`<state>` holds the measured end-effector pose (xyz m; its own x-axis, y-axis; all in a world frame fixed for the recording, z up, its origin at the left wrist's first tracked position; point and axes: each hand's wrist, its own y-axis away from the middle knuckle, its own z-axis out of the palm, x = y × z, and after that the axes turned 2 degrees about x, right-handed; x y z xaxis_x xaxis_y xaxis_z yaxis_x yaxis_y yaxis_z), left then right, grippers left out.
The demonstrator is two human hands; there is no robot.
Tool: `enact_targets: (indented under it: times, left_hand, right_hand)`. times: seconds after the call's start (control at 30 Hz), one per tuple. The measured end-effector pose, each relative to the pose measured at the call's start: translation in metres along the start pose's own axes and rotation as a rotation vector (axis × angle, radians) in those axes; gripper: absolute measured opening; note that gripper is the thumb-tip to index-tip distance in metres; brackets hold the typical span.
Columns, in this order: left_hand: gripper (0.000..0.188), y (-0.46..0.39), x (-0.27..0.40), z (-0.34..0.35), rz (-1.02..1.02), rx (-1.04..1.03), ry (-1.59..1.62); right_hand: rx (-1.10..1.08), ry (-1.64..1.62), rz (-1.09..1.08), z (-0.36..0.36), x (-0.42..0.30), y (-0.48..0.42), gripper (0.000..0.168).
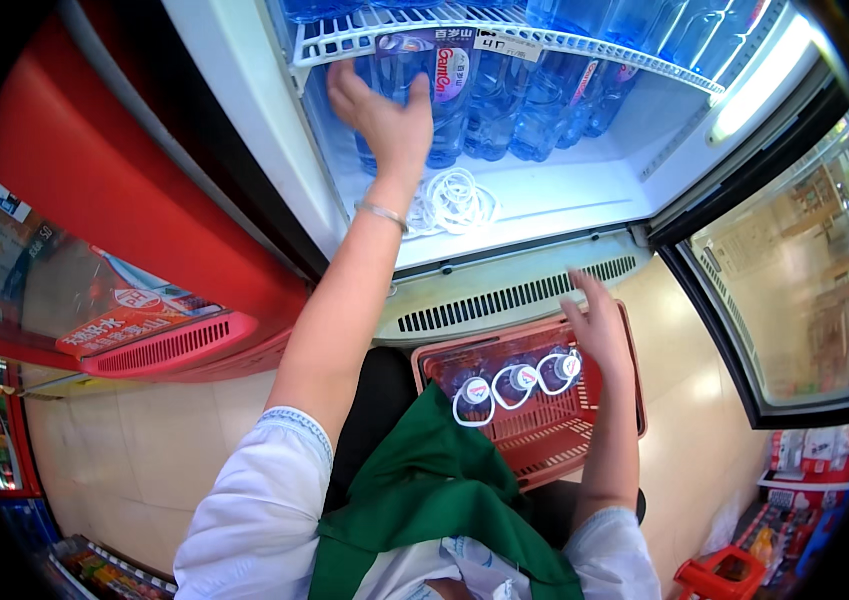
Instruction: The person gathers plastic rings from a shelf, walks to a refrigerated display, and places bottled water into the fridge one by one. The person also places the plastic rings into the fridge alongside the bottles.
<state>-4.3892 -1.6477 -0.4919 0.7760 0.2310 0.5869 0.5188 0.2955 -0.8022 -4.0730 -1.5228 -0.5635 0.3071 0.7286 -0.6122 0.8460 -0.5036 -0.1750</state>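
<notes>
Inside a lit fridge, my left hand (387, 112) is spread in front of large blue-tinted water bottles (495, 112) standing on the fridge floor. Its fingers are apart near the leftmost bottles; whether they touch one cannot be told. A loose pile of white plastic ring handles (458, 201) lies on the fridge floor by my left wrist. Lower right, my right hand (595, 319), slightly blurred, is above the edge of a red plastic shopping basket (633, 367), fingers apart and holding nothing. Several bottles with white ring handles (522, 377) around their necks stand in the basket.
A white wire shelf (507, 30) with more bottles crosses above my left hand. The glass fridge door (777, 292) stands open at the right. A red cooler (139, 180) is at the left. A vent grille (514, 292) runs below the fridge opening. A red plastic basket (721, 576) sits lower right.
</notes>
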Motion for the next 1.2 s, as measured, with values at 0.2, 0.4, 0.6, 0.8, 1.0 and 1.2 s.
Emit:
enact_targets:
  times: [0.2, 0.4, 0.6, 0.8, 1.0, 1.2]
  left_hand:
    - [0.091, -0.043, -0.058, 0.032, -0.183, -0.137, -0.089]
    - [0.088, -0.040, -0.054, 0.013, -0.138, -0.162, -0.027]
    - [0.091, -0.009, -0.011, -0.018, -0.222, -0.108, 0.184]
    - [0.092, 0.000, -0.004, -0.029, -0.188, -0.154, 0.212]
    - [0.089, 0.019, 0.007, -0.041, -0.074, -0.240, 0.296]
    - [0.092, 0.022, 0.065, -0.069, 0.166, -0.403, 0.322]
  right_hand:
    - [0.093, -0.038, -0.280, 0.077, -0.072, -0.107, 0.027]
    - [0.358, 0.033, -0.250, 0.123, -0.084, -0.132, 0.037]
    - [0.211, 0.059, -0.011, 0.136, -0.061, -0.158, 0.030]
    - [0.202, -0.370, 0.181, 0.145, -0.046, -0.165, 0.019]
    - [0.341, -0.999, 0.146, 0.095, -0.041, -0.118, 0.010]
    - [0.805, -0.687, -0.249, -0.004, -0.087, -0.063, 0.007]
